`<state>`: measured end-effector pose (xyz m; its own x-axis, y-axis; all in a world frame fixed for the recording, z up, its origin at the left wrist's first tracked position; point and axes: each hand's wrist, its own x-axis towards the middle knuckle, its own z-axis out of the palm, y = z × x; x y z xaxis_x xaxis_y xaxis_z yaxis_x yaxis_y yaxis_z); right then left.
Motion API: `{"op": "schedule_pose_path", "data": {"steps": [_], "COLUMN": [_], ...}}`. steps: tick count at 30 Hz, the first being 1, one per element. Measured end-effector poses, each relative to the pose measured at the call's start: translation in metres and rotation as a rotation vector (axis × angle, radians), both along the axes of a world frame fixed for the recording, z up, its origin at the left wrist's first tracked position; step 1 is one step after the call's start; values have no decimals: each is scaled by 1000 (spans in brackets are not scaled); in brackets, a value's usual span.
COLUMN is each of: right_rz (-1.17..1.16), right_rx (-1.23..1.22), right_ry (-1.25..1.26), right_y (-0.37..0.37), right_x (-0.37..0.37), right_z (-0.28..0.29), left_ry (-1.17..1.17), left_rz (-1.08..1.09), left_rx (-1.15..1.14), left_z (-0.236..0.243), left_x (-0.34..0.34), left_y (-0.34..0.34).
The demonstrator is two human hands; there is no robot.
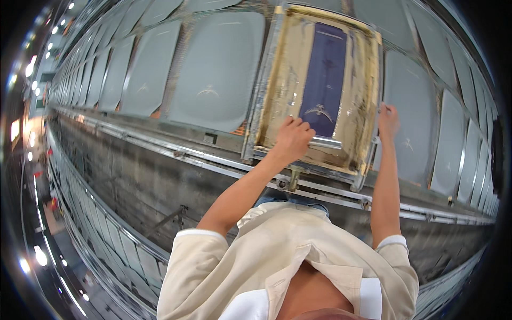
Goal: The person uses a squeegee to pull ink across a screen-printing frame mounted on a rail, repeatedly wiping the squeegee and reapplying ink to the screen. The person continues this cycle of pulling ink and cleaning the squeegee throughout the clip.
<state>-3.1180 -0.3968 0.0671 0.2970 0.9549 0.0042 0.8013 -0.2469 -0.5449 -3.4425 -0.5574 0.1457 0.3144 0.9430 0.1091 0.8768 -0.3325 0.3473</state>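
Note:
A screen printing frame (265,80), with yellowish, paint-smeared borders, lies on the long table in front of me. Its mesh has a dark blue-purple window (323,69) with a pale curved motif near the close end. My left hand (293,140) is closed at the frame's near part, around the left end of a squeegee (326,143) with a silvery bar. The squeegee lies across the mesh just below the motif. At the frame's right side rail, my right hand (389,121) has its fingers curled in against the outer edge; the fingertips are partly hidden.
Grey fabric panels (216,69) lie in rows along the table, several bearing the same pale motif; another grey panel (409,106) is right of the frame. A metal rail (213,164) runs along the near edge. Behind me stands another panel-covered table (114,226).

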Motion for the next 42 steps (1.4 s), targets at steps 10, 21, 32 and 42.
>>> {"op": "schedule_pose_path", "data": {"steps": [10,21,32,42], "right_rz": [-43,48,-41,49], "right_rx": [199,272,124,-116], "right_ry": [200,375,238,172], "right_y": [-15,-35,-30,-22], "right_x": [-55,-345,-363,-361], "right_z": [100,35,26,50], "left_ry": [-97,2,14,24], "left_rz": [72,41,-20,-37], "left_rx": [82,67,160,265], "left_z": [41,44,9,-8], "left_x": [-45,-324,-344,-369], "left_y": [-25,-55,-103,78]}}
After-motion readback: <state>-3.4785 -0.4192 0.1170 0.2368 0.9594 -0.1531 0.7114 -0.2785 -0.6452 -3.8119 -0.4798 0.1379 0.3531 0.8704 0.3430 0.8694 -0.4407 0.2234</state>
